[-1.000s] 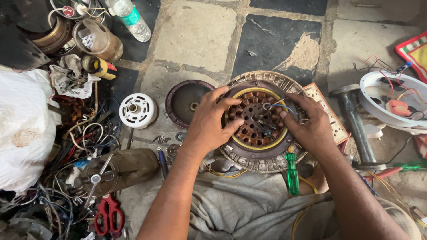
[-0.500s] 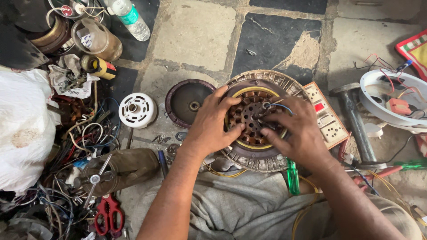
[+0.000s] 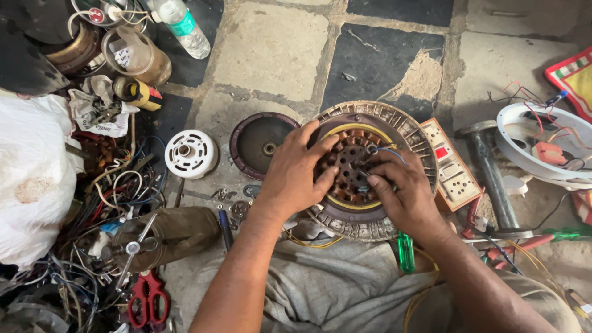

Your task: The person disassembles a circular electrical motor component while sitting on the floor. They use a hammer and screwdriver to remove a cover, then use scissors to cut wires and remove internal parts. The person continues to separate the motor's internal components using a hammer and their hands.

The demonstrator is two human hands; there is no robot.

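Observation:
A round fan motor [image 3: 394, 126] with copper windings lies on the floor in front of my knees. My left hand [image 3: 295, 172] rests on its left side, fingers spread over the windings. On the right half sits my right hand [image 3: 404, 196], its fingertips pinching at the blue and black wires [image 3: 385, 151] near the centre hub [image 3: 350, 163]. A dark round motor cover [image 3: 258, 143] lies just left of the motor.
A white plastic disc [image 3: 192, 153] lies further left. A switch board [image 3: 449, 164] and a hammer [image 3: 490, 166] lie right of the motor, a green screwdriver [image 3: 406, 251] below it. Red scissors [image 3: 147, 297], tangled wires [image 3: 105, 203], a white bag [image 3: 31, 179] and bottles [image 3: 182, 24] crowd the left.
My right hand has shifted from the motor's right rim inward onto the windings and wires. My left hand has stayed on the left side.

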